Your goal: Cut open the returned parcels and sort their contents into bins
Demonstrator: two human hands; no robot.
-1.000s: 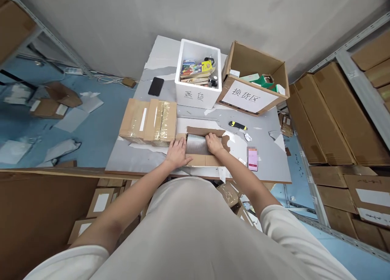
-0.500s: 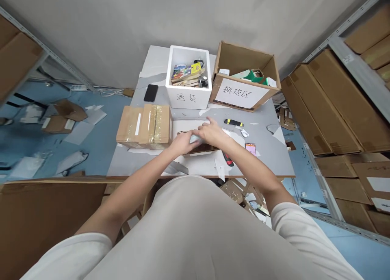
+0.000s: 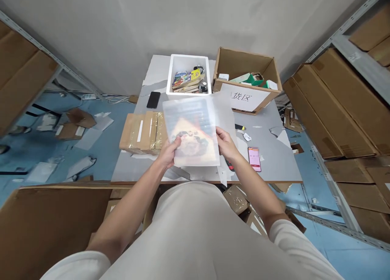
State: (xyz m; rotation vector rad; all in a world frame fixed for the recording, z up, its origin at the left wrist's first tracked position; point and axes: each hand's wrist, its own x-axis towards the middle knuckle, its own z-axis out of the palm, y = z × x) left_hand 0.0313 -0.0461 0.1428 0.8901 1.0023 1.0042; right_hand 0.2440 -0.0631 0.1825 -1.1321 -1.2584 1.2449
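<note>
A flat, cloudy plastic sleeve [image 3: 195, 127] with a coloured picture showing through is held up over the table. My left hand [image 3: 170, 151] grips its lower left edge, thumb on the front. At its right edge my right hand [image 3: 226, 142] is closed on it, fingers partly behind. A pale sheet [image 3: 224, 109] shows behind the sleeve on the right. To the left sit taped cardboard boxes [image 3: 143, 131]. Behind the sleeve stands a white foam box [image 3: 189, 60] holding small packaged goods.
An open cardboard box [image 3: 252, 97] with a handwritten label stands at the back right. A black phone [image 3: 153, 100], a yellow-black cutter [image 3: 240, 127] and a lit phone [image 3: 254, 159] lie on the grey table [image 3: 274, 166]. Shelves flank the table.
My hands have moved apart, and the sleeve is now raised flat between them, facing the camera. The view has shifted slightly. The open brown box that was under my hands is now hidden.
</note>
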